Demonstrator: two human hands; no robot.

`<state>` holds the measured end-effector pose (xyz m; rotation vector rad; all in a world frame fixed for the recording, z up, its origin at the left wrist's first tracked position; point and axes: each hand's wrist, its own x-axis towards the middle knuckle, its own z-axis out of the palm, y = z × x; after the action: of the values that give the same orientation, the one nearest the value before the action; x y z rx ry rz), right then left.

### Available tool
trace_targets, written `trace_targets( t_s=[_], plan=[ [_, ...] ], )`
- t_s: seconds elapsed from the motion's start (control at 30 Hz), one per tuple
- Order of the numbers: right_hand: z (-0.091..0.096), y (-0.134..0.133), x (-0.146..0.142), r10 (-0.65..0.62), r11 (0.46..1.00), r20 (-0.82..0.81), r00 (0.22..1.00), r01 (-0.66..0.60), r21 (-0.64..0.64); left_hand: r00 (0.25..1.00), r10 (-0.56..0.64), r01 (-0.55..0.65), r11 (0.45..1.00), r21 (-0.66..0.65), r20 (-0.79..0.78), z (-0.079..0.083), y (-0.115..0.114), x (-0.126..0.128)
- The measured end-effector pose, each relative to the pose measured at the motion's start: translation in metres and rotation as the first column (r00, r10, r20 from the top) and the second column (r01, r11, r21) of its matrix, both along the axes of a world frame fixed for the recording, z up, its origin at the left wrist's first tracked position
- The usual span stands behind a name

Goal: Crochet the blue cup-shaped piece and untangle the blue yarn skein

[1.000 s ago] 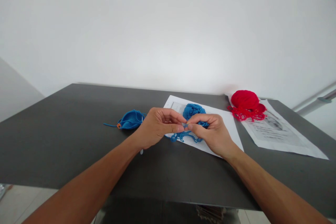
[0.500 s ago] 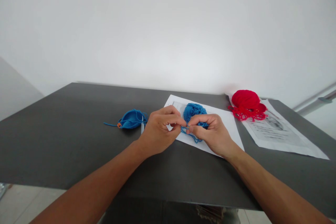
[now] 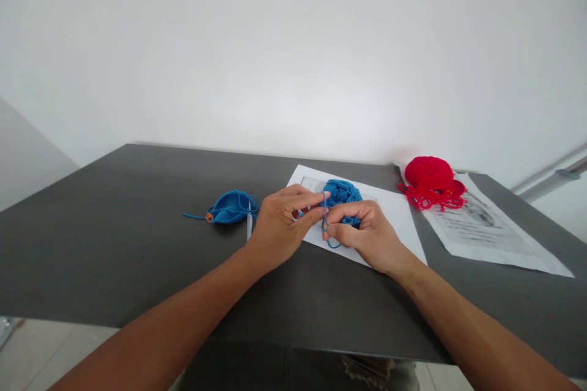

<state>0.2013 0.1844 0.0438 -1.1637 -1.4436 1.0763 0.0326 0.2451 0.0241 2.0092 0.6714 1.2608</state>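
Observation:
My left hand [image 3: 277, 229] and my right hand [image 3: 367, 235] meet over a dark grey table [image 3: 114, 244]. A strand of blue yarn [image 3: 325, 217] loops round the stretched-out fingers of my left hand, and the thumb and fingers of my right hand pinch that strand just below. The strand runs back to a loose ball of blue yarn [image 3: 342, 193] lying on a white printed sheet [image 3: 394, 211] behind my hands. A small blue crocheted piece [image 3: 229, 208] with an orange marker lies left of my left hand, beside a thin pale hook [image 3: 249, 227].
A red ball of yarn [image 3: 428, 174] with loose red loops rests on a second printed sheet [image 3: 486, 232] at the right. A white wall rises behind the table. The table's near edge runs below my forearms, with floor beyond it.
The loose blue strand has been lifted off the sheet and wound round my left fingers, which have stretched out. My right hand has shifted slightly down and left, still pinching the yarn.

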Motion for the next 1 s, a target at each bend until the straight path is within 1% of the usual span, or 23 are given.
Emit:
trace_targets(
  t_s=[0.1,0.17,0.27,0.37,0.43,0.53,0.73,0.8,0.9,0.97,1.0],
  plan=[
    [-0.003,0.0,0.004,0.049,0.999,-0.055,0.997,-0.05,-0.019,0.999,-0.015,0.015,1.0,-0.023,0.032,0.001,0.001,-0.002],
    [-0.004,0.0,0.008,0.067,0.997,-0.125,0.99,-0.07,-0.022,0.998,-0.013,0.015,0.999,-0.035,0.059,0.001,0.003,-0.003],
    [0.0,0.0,0.013,0.08,0.996,-0.235,0.969,-0.086,-0.018,0.996,-0.005,0.01,0.999,-0.05,0.088,0.0,0.008,-0.005],
    [0.004,0.0,0.013,0.062,0.998,-0.273,0.96,-0.069,-0.016,0.995,-0.006,0.011,0.999,-0.046,0.096,-0.002,0.01,-0.005],
    [0.004,0.0,0.01,0.033,0.999,-0.259,0.965,-0.037,-0.009,0.996,-0.015,0.018,0.999,-0.031,0.093,-0.003,0.01,-0.004],
    [-0.002,0.001,0.006,-0.004,1.0,-0.195,0.981,0.008,0.02,0.997,-0.022,0.023,1.0,-0.001,0.078,-0.002,0.009,-0.004],
    [-0.01,0.003,0.005,-0.045,0.995,0.006,0.999,0.044,0.09,1.0,-0.015,0.014,0.999,0.029,0.024,0.0,0.007,-0.004],
    [-0.011,0.005,0.006,-0.089,0.986,0.057,0.994,0.08,0.147,1.0,-0.02,0.02,0.999,0.029,-0.005,-0.001,0.006,-0.003],
    [-0.012,0.007,0.008,-0.182,0.959,0.076,0.98,0.16,0.233,0.998,-0.033,0.034,0.999,0.024,-0.053,-0.001,0.004,-0.002],
    [-0.012,0.007,0.009,-0.201,0.954,0.081,0.976,0.176,0.244,0.996,-0.041,0.043,0.999,0.021,-0.082,-0.001,0.004,-0.002],
    [-0.011,0.007,0.01,-0.19,0.957,0.086,0.978,0.165,0.238,0.995,-0.043,0.045,0.999,0.022,-0.096,0.0,0.004,-0.002]
  ],
)
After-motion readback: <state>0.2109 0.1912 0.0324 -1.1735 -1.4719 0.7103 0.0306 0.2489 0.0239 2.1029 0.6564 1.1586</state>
